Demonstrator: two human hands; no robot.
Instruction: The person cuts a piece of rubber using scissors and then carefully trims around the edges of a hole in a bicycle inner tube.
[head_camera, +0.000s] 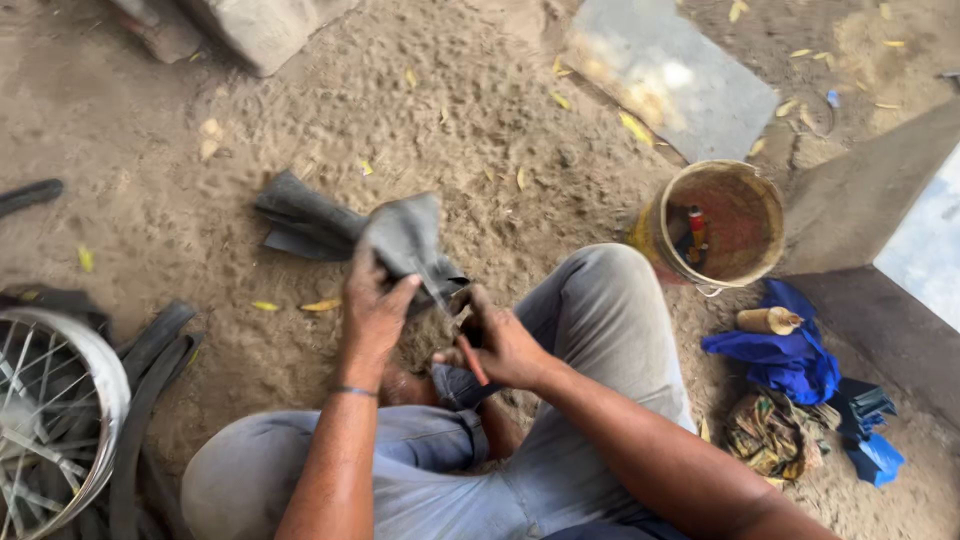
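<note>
Head view. The person sat low on the sandy floor (480, 110), knees spread, both hands together just above the lap at the frame's centre. The left hand (375, 305) was clamped on a fold of grey rubber tube (405, 235), pinching it up so a flat patch faced the other hand. The right hand (505, 345) was closed around a small tool (472, 360) with a reddish handle, its working end against the rubber at about 11 o'clock from the fist; what kind of tool it was could not be told.

By the look of it, the step in hand was working a spot on the tube's skin, scraping or trimming it. That called for the left grip to keep the rubber taut and flat while the tool worked in short, shallow strokes, since a slack fold would let the tip slip toward the fingers.

The tube looked dull, dusty and limp, creased where it was pinched, its darker remainder trailing on the floor toward 10 o'clock.

Round about: a spoked wheel (50, 410) with a tyre at 8 o'clock, a rusty bucket (725, 220) at 2 o'clock, blue cloth (785, 355) at 3 o'clock and a metal sheet (670, 75) at 1 o'clock.
</note>
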